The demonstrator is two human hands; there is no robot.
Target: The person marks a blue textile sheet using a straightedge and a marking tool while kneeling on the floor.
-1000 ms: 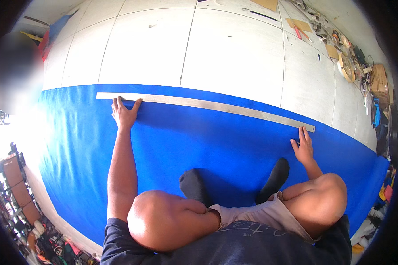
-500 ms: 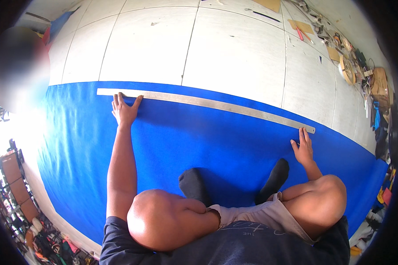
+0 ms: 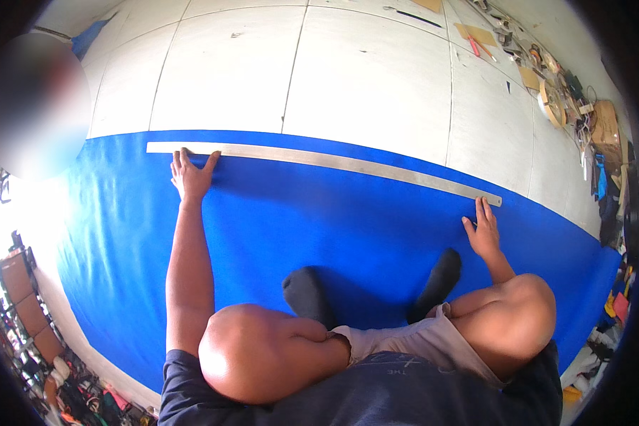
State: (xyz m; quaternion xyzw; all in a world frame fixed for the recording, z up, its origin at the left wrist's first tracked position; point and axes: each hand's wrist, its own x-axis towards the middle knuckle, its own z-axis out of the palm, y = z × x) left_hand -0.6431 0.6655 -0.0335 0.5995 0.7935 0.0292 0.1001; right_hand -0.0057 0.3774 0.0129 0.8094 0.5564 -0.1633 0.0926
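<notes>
A long metal ruler lies across a blue sheet of material, a little inside its far edge and roughly along it. Near the ruler's left end, my left hand rests with thumb and fingers spread, the tips at the ruler's near edge. At the other end, by the hanging hole, my right hand has its fingers stretched out, the tips touching the ruler's near edge. A small dark spot shows between its thumb and forefinger; I cannot make out what it is.
My socked feet and bent legs are on the sheet's near part. Pale tiled floor lies beyond it. At the far right are a red-handled tool, a tape roll and clutter along the wall. More piled items stand at the lower left.
The whole view has shifted slightly. Both hands and the ruler keep about the same places on the blue sheet.
</notes>
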